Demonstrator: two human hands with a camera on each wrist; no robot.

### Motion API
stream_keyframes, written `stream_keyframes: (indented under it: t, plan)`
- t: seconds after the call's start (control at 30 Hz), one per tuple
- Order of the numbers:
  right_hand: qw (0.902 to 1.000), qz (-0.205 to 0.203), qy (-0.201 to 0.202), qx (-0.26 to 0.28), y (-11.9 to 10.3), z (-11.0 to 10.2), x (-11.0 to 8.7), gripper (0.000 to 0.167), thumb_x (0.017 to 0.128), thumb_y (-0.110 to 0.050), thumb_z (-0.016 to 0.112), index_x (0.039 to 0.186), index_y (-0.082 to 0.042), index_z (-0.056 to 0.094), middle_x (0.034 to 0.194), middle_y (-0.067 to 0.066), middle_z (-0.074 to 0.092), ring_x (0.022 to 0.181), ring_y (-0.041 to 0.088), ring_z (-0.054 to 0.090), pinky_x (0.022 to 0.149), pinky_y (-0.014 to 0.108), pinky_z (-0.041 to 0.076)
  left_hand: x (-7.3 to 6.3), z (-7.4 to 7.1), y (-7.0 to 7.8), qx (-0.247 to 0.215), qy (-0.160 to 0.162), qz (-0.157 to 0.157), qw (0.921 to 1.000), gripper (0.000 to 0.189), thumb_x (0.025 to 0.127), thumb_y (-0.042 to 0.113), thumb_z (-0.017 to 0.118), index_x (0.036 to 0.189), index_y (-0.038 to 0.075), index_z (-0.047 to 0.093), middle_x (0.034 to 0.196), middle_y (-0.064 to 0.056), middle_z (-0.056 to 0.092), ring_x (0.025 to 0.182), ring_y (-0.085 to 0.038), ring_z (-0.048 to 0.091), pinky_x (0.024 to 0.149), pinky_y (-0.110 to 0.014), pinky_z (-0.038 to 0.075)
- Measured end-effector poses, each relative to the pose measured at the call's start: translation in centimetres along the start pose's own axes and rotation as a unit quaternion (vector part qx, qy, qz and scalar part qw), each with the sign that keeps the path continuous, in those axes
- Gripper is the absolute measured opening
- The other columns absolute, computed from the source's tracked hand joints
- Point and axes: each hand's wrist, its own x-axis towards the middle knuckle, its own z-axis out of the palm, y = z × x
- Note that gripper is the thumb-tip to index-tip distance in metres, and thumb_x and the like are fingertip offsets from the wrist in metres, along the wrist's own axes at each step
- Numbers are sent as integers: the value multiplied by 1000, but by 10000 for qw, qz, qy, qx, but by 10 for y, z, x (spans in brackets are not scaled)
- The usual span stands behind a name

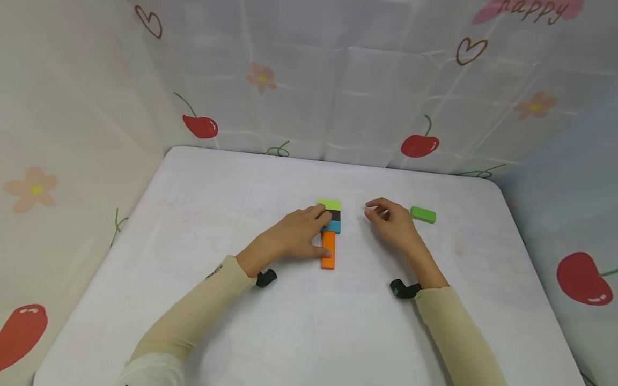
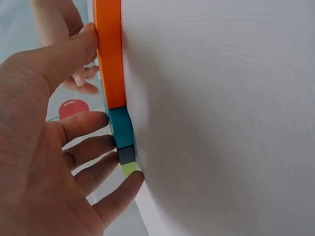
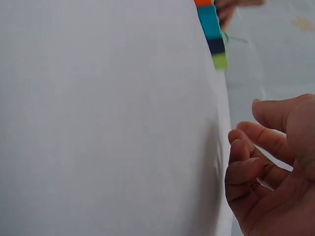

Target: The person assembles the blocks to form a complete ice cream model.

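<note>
An orange block (image 1: 328,240) points lengthwise toward me on the white table. At its far end lie a blue block (image 1: 332,227), a black block (image 1: 335,215) and a lime block (image 1: 330,205), side by side and touching in a row. My left hand (image 1: 300,232) lies along the left of this row with its fingers spread. Its thumb touches the orange block, and other fingertips rest on or against the coloured blocks, as the left wrist view shows. My right hand (image 1: 392,225) hovers to the right of the row, fingers loosely bent, holding nothing.
A green block (image 1: 423,215) lies on the table just right of my right hand. Black wrist-worn devices (image 1: 404,289) stick out by both sleeves. White curtains with cherry prints stand behind the table (image 1: 299,332) and at both sides.
</note>
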Motion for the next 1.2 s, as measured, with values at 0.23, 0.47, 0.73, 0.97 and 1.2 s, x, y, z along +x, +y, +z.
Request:
stream_keyframes:
  t: [0.23,0.47,0.73,0.97,1.2]
  plan:
    - [9955,341,790,-386,37,-52,-12,33,109,-33,64,130,-10,73,111,18,73,91,31,65,68,28,51,-1,0,0,9,-7,-39,10000,62,91,67,77,123,21,49,121,5,45,108,-11,49,87,-30,47]
    - [9885,1128,949,-336,75,-82,-23,44,110,-40,60,135,-5,69,118,22,69,82,19,68,65,23,52,-1,3,-1,-7,57,12,10000,62,91,67,76,122,21,49,119,4,45,105,-12,49,84,-31,46]
    - [9885,1358,642,158,94,-92,-27,49,109,-40,62,138,-2,66,114,17,65,64,0,68,62,20,57,-1,3,-2,14,77,-41,10000,63,90,69,76,124,22,50,122,7,46,107,-10,50,87,-30,47]
    - [9880,1401,645,71,94,-91,-25,46,109,-38,62,134,0,68,110,14,65,64,1,67,62,20,54,-1,1,-1,-32,14,-114,9999,65,90,70,75,127,22,50,126,6,48,107,-11,51,86,-30,48]
    - [9880,1372,702,-21,95,-89,-22,45,109,-37,63,132,0,69,110,15,65,62,0,65,60,19,54,-1,0,-1,-36,32,-96,9999,64,90,69,76,125,22,50,123,7,47,105,-10,51,85,-30,48]
